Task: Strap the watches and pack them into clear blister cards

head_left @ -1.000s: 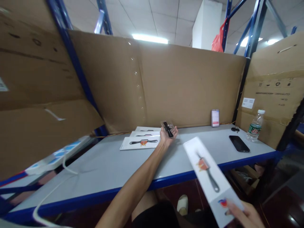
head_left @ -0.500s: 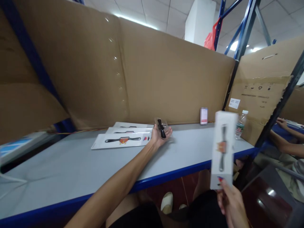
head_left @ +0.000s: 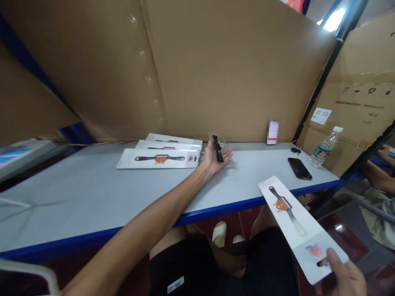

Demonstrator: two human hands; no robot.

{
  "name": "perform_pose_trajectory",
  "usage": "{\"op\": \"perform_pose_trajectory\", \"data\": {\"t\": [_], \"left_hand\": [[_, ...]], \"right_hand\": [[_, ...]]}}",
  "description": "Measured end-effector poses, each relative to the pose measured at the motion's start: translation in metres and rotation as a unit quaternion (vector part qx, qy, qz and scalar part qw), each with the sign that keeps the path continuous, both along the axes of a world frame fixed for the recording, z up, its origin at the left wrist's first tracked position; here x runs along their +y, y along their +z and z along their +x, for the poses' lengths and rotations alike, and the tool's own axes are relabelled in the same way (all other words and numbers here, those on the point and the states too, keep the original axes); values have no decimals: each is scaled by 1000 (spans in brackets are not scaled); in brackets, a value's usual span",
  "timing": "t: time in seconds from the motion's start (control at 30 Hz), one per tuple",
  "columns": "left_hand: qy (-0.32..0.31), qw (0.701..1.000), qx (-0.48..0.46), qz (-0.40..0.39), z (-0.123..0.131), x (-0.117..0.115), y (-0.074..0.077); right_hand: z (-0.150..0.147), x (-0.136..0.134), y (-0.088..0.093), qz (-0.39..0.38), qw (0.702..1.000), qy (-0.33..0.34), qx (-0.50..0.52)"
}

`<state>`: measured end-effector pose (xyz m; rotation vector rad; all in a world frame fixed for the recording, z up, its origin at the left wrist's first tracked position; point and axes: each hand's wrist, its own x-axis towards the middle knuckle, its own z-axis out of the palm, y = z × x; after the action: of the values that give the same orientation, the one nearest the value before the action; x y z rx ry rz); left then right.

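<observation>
Over the back of the table, my left hand [head_left: 215,158] is turned palm up with fingers stretched out, holding a black-handled tool in a clear plastic bag [head_left: 217,149] against the palm. The tool's exact kind is unclear. At lower right, my right hand [head_left: 345,271] pinches the hang-hole end of a white packaging card [head_left: 288,209] printed with a spokeshave picture. That card slants up and left, its far end at the table's front edge. Left of my left hand lie more printed cards [head_left: 159,158], fanned in an overlapping stack.
A cardboard wall [head_left: 216,74] closes off the table's back. On the right are a lit phone [head_left: 273,132] leaning upright, a dark phone [head_left: 299,168] lying flat, a small black item [head_left: 295,151] and a water bottle [head_left: 324,150]. A co-worker's arm [head_left: 378,174] shows at far right.
My right hand has tipped the card from upright to a leftward slant and moved it lower right. My left hand keeps its pose with the bagged tool. The view has tilted downward.
</observation>
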<state>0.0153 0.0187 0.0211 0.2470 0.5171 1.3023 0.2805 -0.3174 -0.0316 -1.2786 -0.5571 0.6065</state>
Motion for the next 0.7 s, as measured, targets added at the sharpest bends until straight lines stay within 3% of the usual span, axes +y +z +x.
{"op": "perform_pose_trajectory", "data": {"t": [0.2, 0.33, 0.43, 0.57, 0.7], "left_hand": [[6, 1000, -8, -22, -3, 2, -2], [16, 1000, -10, -19, -3, 3, -4], [20, 1000, 0, -10, -2, 2, -4], [15, 1000, 8, -11, -1, 1, -4], [4, 1000, 10, -20, 0, 1, -3]], "right_hand": [[-30, 22, 7, -3, 999, 39, 5], [-42, 28, 11, -16, 991, -32, -130], [-40, 30, 8, -35, 959, -96, -266], [-34, 34, 5, -28, 933, -78, -350], [-37, 39, 7, -23, 937, -60, -342]]}}
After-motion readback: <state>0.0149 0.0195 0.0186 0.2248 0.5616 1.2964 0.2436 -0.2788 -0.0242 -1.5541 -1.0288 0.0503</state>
